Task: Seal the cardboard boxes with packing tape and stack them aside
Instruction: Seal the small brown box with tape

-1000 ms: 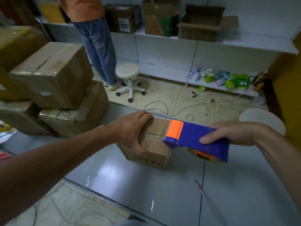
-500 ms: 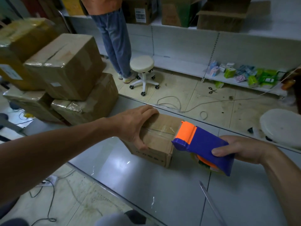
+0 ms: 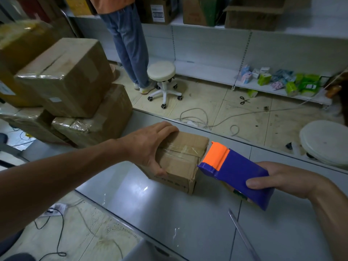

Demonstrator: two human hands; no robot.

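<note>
Head view: tape strip [image 3: 181,150] laid across top of small box [image 3: 180,162], on table [image 3: 150,213]. Box clamped by left hand [image 3: 150,146], thumb on near face. Tape dispenser [image 3: 239,174] wrapped in right hand [image 3: 282,178], teeth at box's right edge. Likely left: cut, smooth end, stack onto sealed pile [image 3: 66,78] at left.

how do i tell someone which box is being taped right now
Start at the grey table in front. The small cardboard box sits near its far edge, under the left hand, with the purple and orange tape dispenser at its right side. It is far smaller than the wrapped boxes stacked to the left.
</note>
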